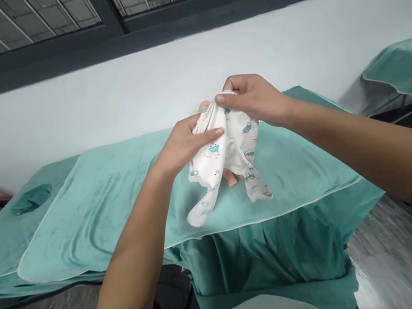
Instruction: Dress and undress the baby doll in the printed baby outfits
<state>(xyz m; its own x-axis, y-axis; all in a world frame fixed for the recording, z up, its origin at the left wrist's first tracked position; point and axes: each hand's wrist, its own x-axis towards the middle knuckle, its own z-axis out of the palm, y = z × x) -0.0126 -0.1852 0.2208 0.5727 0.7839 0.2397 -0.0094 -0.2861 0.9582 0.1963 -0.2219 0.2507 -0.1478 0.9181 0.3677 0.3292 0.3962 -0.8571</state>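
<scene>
A small white baby garment (229, 156) with teal prints hangs above the teal towel (101, 206), partly over a doll whose pinkish head (204, 106) and foot (230, 177) peek out. My left hand (185, 144) pinches the garment's left side, thumb pressed on the cloth. My right hand (255, 98) grips the garment's top edge from above, fingers curled round the fabric. The doll's body is hidden by the cloth.
The towel covers a table draped in teal cloth (267, 253) against a white wall. A crumpled dark teal cloth (31, 198) lies at the far left. Another teal-covered table (410, 67) stands at right. A dark stool (162, 305) sits below.
</scene>
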